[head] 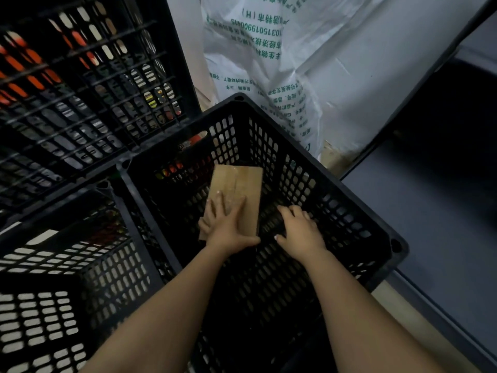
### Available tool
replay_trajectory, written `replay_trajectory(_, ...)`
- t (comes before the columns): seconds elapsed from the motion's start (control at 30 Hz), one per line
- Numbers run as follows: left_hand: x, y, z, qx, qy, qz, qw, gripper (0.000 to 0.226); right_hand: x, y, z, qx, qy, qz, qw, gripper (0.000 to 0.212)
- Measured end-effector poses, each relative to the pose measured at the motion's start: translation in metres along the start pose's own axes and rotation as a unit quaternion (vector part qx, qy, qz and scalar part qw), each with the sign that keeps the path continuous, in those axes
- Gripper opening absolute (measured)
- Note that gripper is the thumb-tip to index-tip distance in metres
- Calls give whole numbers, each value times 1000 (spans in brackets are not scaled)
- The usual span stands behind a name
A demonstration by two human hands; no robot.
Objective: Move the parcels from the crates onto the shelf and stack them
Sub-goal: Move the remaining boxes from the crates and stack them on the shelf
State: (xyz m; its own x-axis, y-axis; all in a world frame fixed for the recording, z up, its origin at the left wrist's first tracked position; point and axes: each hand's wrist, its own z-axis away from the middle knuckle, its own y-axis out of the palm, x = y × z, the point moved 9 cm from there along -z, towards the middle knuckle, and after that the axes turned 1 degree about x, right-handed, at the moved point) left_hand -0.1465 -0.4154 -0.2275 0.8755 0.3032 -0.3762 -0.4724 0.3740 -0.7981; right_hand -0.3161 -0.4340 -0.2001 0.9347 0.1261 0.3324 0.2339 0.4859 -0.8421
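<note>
Both arms reach down into a black slotted crate. A flat brown cardboard parcel lies on the crate's floor toward its far-left side. The left hand lies flat on the parcel's near end, fingers spread and thumb out past its near edge — pressing on it, not closed round it. The right hand is just beside the parcel's right edge, loosely curled with fingers bent down on the crate floor — empty, not touching the parcel. Other black crates stand to the left, and a white printed sack leans beyond.
</note>
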Motion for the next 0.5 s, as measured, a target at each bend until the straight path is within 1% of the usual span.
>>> replay_trajectory(0.07, -11, 9, 6, 30, 52, -32, 998, 113, 1, -4, 2, -5, -6, 3, 1000, 76)
replay_trajectory(0.13, -16, 17, 12, 48, 76, -57, 994, 117, 2, -9, 5, -13, -11, 9, 1000, 79)
replay_trajectory(0.2, -13, 18, 15, 47, 58, -60, 995, 123, 3, -13, 7, -21, -16, 19, 999, 79)
replay_trajectory(0.3, 1, 15, 15, 50, -27, -39, 998, 136, 3, -13, 10, -24, -19, 29, 999, 78)
replay_trajectory(0.37, 5, 12, 16, 56, -54, -39, 996, 139, 2, -12, 11, -24, -20, 36, 999, 78)
replay_trajectory(0.43, 1, 7, 17, 52, -40, -46, 997, 138, 1, -12, 11, -23, -23, 48, 998, 78)
replay_trajectory(0.5, -8, 3, 17, 49, -1, -86, 995, 137, 3, -12, 11, -20, -34, 68, 997, 81)
